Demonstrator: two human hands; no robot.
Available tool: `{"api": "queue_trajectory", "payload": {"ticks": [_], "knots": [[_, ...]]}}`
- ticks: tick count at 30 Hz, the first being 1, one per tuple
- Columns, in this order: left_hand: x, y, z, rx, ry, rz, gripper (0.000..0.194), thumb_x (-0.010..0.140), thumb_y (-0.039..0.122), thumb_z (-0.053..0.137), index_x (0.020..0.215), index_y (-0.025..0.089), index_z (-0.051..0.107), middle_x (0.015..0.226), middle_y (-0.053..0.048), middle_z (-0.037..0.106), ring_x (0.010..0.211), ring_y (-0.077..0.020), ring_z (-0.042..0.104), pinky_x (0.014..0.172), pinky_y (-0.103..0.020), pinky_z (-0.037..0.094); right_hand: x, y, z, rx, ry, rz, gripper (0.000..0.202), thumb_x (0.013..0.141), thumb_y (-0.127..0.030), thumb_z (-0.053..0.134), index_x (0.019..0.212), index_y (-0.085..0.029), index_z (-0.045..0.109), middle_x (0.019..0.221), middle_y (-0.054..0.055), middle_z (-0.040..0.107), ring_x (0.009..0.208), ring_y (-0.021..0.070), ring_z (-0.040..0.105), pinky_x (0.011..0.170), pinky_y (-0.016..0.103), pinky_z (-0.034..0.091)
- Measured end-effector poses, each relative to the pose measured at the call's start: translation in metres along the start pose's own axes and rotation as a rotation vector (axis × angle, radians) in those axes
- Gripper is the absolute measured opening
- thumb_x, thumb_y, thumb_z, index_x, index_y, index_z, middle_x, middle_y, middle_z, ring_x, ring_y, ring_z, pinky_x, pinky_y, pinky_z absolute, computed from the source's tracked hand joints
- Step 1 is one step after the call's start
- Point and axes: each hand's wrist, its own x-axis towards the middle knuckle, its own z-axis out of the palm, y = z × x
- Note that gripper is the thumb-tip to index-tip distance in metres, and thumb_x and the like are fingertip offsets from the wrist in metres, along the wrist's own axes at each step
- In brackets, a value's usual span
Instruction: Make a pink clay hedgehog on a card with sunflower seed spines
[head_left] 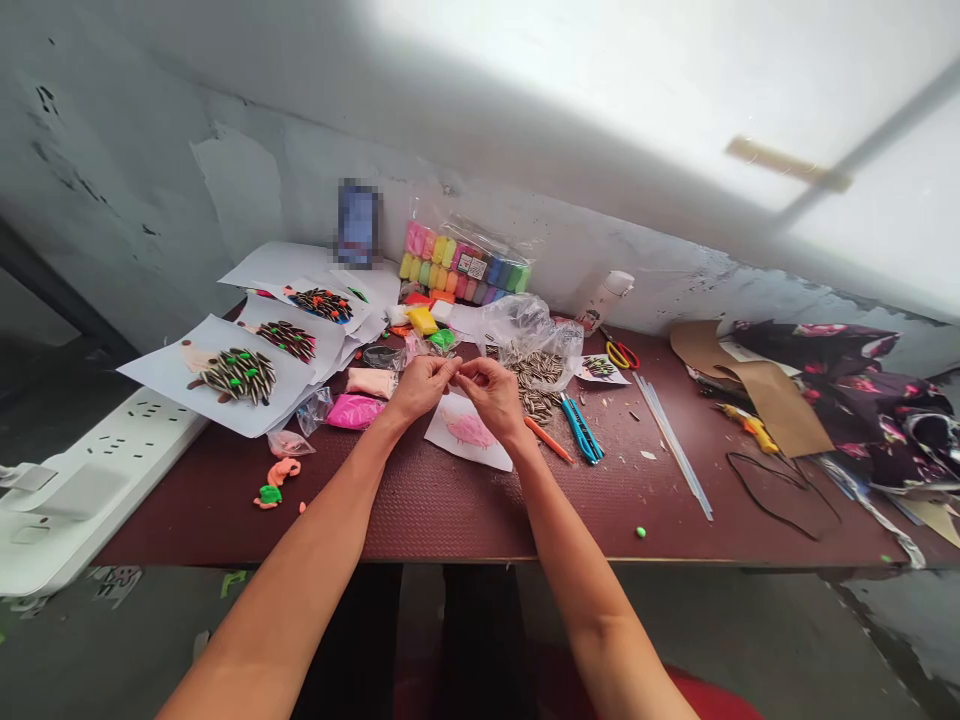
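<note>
My left hand (422, 386) and my right hand (491, 393) meet fingertip to fingertip above the middle of the table, both closed in a pinch. Whatever lies between the fingers is too small to make out. Just below them rests a white paper (469, 432) with a pink shape on it. Striped sunflower seeds (541, 372) spill from a clear plastic bag (525, 325) beside my right hand. An orange pen-like tool (550, 441) and a blue-handled cutter (582, 430) lie to the right. Near my left hand are bags of pink clay (354, 411) and pale peach clay (371, 382).
Sheets with seed-covered hedgehogs (238, 375) are stacked at left, by a white power strip (90, 485). Colored clay packs (465, 265) lean against the wall. Scissors (621, 355), clear sticks (675, 445), a yellow glue gun (750, 428) and floral cloth (847, 390) are at right.
</note>
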Motion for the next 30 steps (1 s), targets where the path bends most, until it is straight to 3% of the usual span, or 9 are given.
{"api": "queue_trajectory", "payload": {"ticks": [3,6,9,12,15,18,22,26,30], "knots": [[0.001,-0.001,-0.002,0.075,0.086,-0.009,0.048,0.090,0.054,0.049,0.064,0.016,0.064,0.058,-0.002,0.061,0.058,-0.0156,0.054,0.058,-0.027,0.039,0.002,-0.001,0.007,-0.031,0.053,0.003,0.024,0.088,-0.041,0.061,0.078,-0.021,0.067,0.074,-0.001,0.063,0.063,0.0119,0.050,0.065,0.025,0.040],[0.004,-0.009,-0.008,0.082,0.261,-0.002,0.035,0.091,0.044,0.050,0.077,0.016,0.067,0.071,-0.004,0.067,0.067,-0.0157,0.058,0.063,-0.025,0.044,0.003,0.000,0.015,-0.054,0.136,0.047,0.021,0.090,-0.035,0.054,0.076,-0.021,0.061,0.068,-0.004,0.057,0.061,0.0113,0.047,0.063,0.024,0.037],[0.008,-0.020,-0.017,0.095,0.519,0.024,0.020,0.090,0.029,0.052,0.092,0.016,0.066,0.087,-0.005,0.068,0.074,-0.0155,0.060,0.069,-0.026,0.050,0.002,0.006,0.019,-0.112,0.158,0.088,0.030,0.093,-0.035,0.048,0.067,-0.021,0.052,0.061,-0.005,0.050,0.059,0.0110,0.044,0.061,0.024,0.033],[0.011,-0.030,-0.022,0.163,0.637,0.040,0.020,0.085,0.017,0.052,0.099,0.016,0.066,0.101,-0.008,0.064,0.080,-0.0170,0.061,0.077,-0.030,0.054,-0.004,0.013,0.017,-0.163,0.138,0.114,0.039,0.097,-0.039,0.043,0.062,-0.022,0.046,0.057,-0.005,0.047,0.055,0.0108,0.041,0.060,0.025,0.030],[0.010,-0.033,-0.021,0.305,0.585,0.054,0.025,0.083,0.013,0.051,0.100,0.016,0.069,0.110,-0.012,0.062,0.095,-0.0241,0.063,0.089,-0.040,0.053,-0.010,0.018,0.013,-0.193,0.129,0.112,0.040,0.097,-0.042,0.043,0.062,-0.022,0.045,0.057,-0.004,0.047,0.055,0.0111,0.040,0.059,0.025,0.029],[0.006,-0.032,-0.017,0.501,0.508,0.056,0.028,0.082,0.013,0.052,0.100,0.019,0.073,0.119,-0.015,0.063,0.116,-0.0337,0.057,0.103,-0.051,0.043,-0.014,0.019,0.011,-0.214,0.135,0.096,0.035,0.095,-0.040,0.047,0.065,-0.022,0.048,0.059,-0.004,0.050,0.056,0.0119,0.042,0.060,0.025,0.029],[0.001,-0.030,-0.016,0.605,0.393,0.037,0.029,0.082,0.015,0.055,0.101,0.022,0.074,0.111,-0.015,0.071,0.117,-0.0371,0.056,0.104,-0.058,0.036,-0.016,0.016,0.013,-0.170,0.160,0.065,0.023,0.091,-0.036,0.051,0.073,-0.022,0.054,0.067,-0.002,0.057,0.061,0.0127,0.047,0.062,0.025,0.033],[0.003,-0.025,-0.017,0.450,0.383,0.078,0.018,0.082,0.021,0.057,0.093,0.020,0.071,0.102,-0.012,0.073,0.106,-0.0313,0.062,0.100,-0.049,0.042,-0.015,0.015,0.014,-0.017,0.157,0.090,0.019,0.088,-0.038,0.053,0.079,-0.022,0.058,0.073,-0.001,0.061,0.062,0.0125,0.050,0.063,0.025,0.038],[0.007,-0.018,-0.017,0.094,0.365,0.075,0.017,0.079,0.028,0.061,0.093,0.018,0.063,0.094,-0.006,0.071,0.082,-0.0202,0.065,0.078,-0.034,0.052,-0.012,0.016,0.013,0.129,0.153,0.144,0.021,0.085,-0.041,0.054,0.077,-0.022,0.058,0.070,-0.002,0.058,0.061,0.0123,0.049,0.062,0.025,0.040]]}}
